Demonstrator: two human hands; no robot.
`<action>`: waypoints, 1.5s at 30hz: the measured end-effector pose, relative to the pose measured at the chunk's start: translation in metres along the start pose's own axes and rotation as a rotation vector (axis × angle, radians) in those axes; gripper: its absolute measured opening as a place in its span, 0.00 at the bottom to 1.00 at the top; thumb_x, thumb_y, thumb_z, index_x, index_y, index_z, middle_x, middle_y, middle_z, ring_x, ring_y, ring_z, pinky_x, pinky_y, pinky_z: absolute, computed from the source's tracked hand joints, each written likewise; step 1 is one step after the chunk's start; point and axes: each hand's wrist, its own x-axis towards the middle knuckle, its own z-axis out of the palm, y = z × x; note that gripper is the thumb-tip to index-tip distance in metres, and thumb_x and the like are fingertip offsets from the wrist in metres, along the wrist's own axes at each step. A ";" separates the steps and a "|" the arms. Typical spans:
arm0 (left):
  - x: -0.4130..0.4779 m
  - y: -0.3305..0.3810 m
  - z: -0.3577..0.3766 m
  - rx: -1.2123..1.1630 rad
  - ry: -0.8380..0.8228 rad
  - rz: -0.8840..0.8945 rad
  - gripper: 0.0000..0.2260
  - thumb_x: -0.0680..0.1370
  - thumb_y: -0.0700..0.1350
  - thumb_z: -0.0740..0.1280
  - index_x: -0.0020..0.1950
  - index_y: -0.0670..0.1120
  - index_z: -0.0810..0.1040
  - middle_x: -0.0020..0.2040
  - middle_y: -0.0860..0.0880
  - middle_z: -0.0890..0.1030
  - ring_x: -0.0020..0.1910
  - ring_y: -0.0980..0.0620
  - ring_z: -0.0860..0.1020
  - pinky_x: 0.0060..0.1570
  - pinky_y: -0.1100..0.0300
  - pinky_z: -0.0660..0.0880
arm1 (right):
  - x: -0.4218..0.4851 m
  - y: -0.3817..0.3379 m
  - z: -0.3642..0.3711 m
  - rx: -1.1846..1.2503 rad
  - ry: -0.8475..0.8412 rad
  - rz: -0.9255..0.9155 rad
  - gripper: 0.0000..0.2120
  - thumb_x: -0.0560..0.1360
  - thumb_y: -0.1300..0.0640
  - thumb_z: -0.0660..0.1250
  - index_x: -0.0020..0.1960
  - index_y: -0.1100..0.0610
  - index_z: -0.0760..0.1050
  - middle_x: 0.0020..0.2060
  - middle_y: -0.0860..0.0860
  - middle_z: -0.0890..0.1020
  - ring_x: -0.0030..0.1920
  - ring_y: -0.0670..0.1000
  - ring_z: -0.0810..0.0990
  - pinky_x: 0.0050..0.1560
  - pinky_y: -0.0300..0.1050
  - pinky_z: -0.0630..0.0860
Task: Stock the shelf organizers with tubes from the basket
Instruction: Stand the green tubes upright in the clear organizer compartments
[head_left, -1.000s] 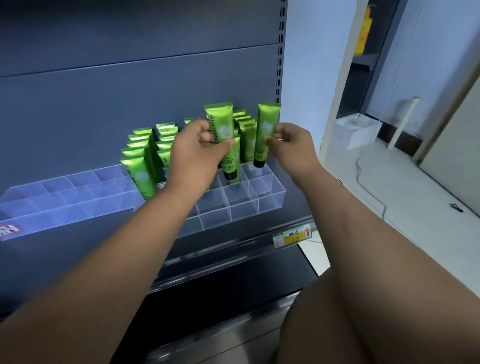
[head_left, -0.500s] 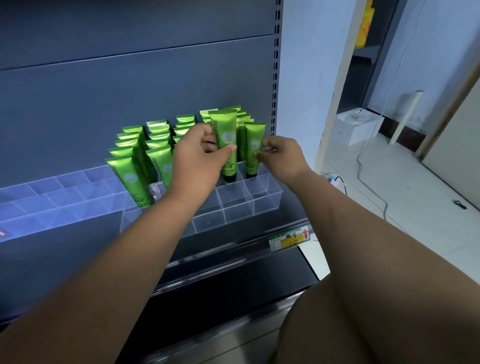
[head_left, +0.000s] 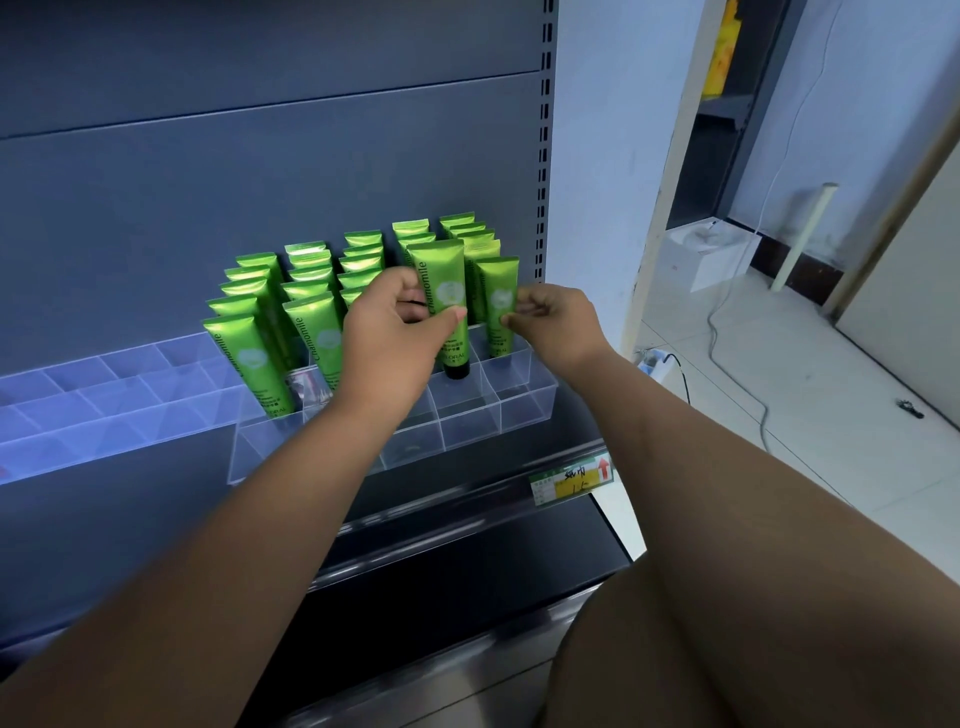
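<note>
Left hand (head_left: 392, 343) grips a green Chamomile tube (head_left: 441, 280), cap down at the clear organizer (head_left: 519, 400). Right hand (head_left: 558, 322) pinches the neighbouring tube (head_left: 496, 291).

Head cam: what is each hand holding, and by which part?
The left hand pinches a green tube at mid-body, thumb on the front. The right hand pinches a second green tube at mid-body, on its right edge.

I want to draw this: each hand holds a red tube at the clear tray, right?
Not red, green. The head view shows the left hand holding one green tube and the right hand holding a second green tube at the clear tray.
</note>
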 end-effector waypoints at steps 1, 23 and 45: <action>0.000 -0.001 0.000 0.001 0.000 -0.001 0.14 0.74 0.42 0.78 0.53 0.46 0.76 0.45 0.55 0.76 0.42 0.57 0.75 0.44 0.68 0.76 | 0.000 0.000 0.000 0.007 0.001 0.001 0.10 0.73 0.63 0.75 0.38 0.50 0.80 0.29 0.40 0.75 0.31 0.36 0.72 0.42 0.32 0.71; -0.002 0.002 0.020 -0.060 0.017 0.019 0.13 0.75 0.43 0.77 0.53 0.45 0.77 0.46 0.51 0.78 0.42 0.57 0.76 0.47 0.60 0.80 | -0.007 -0.025 -0.015 0.022 0.062 0.122 0.19 0.75 0.55 0.72 0.65 0.56 0.80 0.55 0.47 0.84 0.54 0.46 0.83 0.61 0.43 0.77; 0.015 -0.012 0.058 0.049 0.005 0.121 0.13 0.75 0.37 0.75 0.56 0.49 0.78 0.51 0.43 0.79 0.47 0.52 0.79 0.53 0.58 0.79 | -0.018 -0.043 -0.022 0.221 0.101 -0.078 0.05 0.75 0.57 0.72 0.50 0.57 0.85 0.40 0.51 0.87 0.45 0.54 0.87 0.52 0.58 0.83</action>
